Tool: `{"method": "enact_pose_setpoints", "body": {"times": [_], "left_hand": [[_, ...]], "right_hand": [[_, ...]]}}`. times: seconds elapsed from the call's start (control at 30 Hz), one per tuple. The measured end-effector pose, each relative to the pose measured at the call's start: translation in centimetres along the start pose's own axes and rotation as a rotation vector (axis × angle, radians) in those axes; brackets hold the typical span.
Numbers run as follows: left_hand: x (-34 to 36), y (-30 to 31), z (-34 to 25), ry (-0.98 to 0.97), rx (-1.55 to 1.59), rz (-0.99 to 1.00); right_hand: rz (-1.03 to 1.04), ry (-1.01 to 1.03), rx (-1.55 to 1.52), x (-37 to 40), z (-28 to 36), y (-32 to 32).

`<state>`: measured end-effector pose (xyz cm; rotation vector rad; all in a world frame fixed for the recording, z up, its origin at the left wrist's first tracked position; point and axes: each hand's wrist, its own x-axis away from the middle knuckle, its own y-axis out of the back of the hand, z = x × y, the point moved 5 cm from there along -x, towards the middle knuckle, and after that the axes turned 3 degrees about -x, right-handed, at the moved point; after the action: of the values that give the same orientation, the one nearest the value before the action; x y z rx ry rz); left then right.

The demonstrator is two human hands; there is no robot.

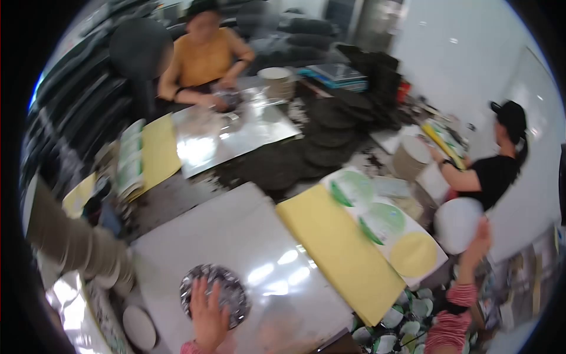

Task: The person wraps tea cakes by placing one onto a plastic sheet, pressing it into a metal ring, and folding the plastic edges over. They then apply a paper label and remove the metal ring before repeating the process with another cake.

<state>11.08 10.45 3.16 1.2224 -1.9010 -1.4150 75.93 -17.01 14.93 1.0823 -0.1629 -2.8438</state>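
Near the front of the shiny white board (194, 236), my left hand (210, 315) rests on a dark round cake (234, 286) in crinkled clear wrap. Its fingers are stretched out and lie flat over the wrap. My right hand (479, 245) is raised at the right, gripping the edge of a white round disc (457, 224), blurred by motion. Below and left of that disc lies a sheet of round labels (380, 221), green and white, with a yellow circle (413, 255) at its near end. Yellow backing paper (342, 253) lies between the sheet and the board.
Stacked round discs (88, 248) stand at the left. Dark round cakes (318, 147) cover the table's middle. Across it, a person in an orange top (203, 59) handles a wrapped item on a shiny sheet (236, 133). Another person in black (498, 177) works at the right. Peeled scraps (401, 321) lie below.
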Motion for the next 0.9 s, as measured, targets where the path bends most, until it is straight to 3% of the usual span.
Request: {"method": "enact_pose_setpoints", "body": {"times": [0.07, 0.1, 0.13, 0.17, 0.23, 0.27, 0.3, 0.4, 0.53, 0.63, 0.7, 0.8, 0.87, 0.9], "left_hand": [[-0.1, 1.0, -1.3, 0.047, -0.145, -0.060], [-0.1, 0.9, -1.1, 0.074, -0.159, -0.089], [-0.2, 0.9, -0.9, 0.098, -0.135, -0.071], [-0.3, 0.7, -0.8, 0.114, -0.101, -0.056], [0.0, 0.3, -0.8, 0.136, -0.084, -0.070], [-0.3, 0.6, -0.7, 0.112, -0.078, -0.069], [-0.5, 0.9, -0.3, 0.126, -0.102, -0.086], [-0.1, 0.0, -0.1, 0.085, -0.124, -0.094], [-0.1, 0.6, -0.3, 0.110, -0.057, -0.134], [-0.1, 0.3, -0.2, 0.100, -0.103, -0.110], [0.0, 0.5, -0.2, 0.109, -0.090, -0.132], [0.1, 0.6, -0.3, 0.100, -0.076, -0.135], [0.1, 0.4, -0.2, 0.114, -0.069, -0.141], [0.2, 0.3, -0.1, 0.123, -0.066, -0.150]], "right_hand": [[-0.010, -0.008, -0.244, 0.1, 10.2, -7.0], [0.292, -0.167, 0.081, 1.2, 7.6, -9.4], [0.436, -0.121, -0.080, 6.2, 8.3, -15.2], [0.595, 0.206, -0.107, 13.1, 5.1, -20.5], [1.430, 0.068, 0.039, 31.0, 9.3, -27.5], [1.325, 0.270, -0.358, 35.0, 17.7, -27.4], [1.380, 0.589, -0.399, 37.9, 21.3, -27.9], [1.518, 0.759, -0.587, 39.3, 27.8, -29.4], [1.516, 0.841, -0.516, 38.7, 28.9, -29.0], [1.402, 0.812, -0.286, 35.9, 28.0, -28.6], [1.328, 0.901, -0.304, 35.5, 28.3, -28.5], [1.391, 1.041, -0.279, 35.1, 28.2, -28.9], [1.563, 0.063, -0.226, 30.2, 25.5, -31.5], [1.528, -0.167, -0.084, 26.1, 26.6, -32.2]]}}
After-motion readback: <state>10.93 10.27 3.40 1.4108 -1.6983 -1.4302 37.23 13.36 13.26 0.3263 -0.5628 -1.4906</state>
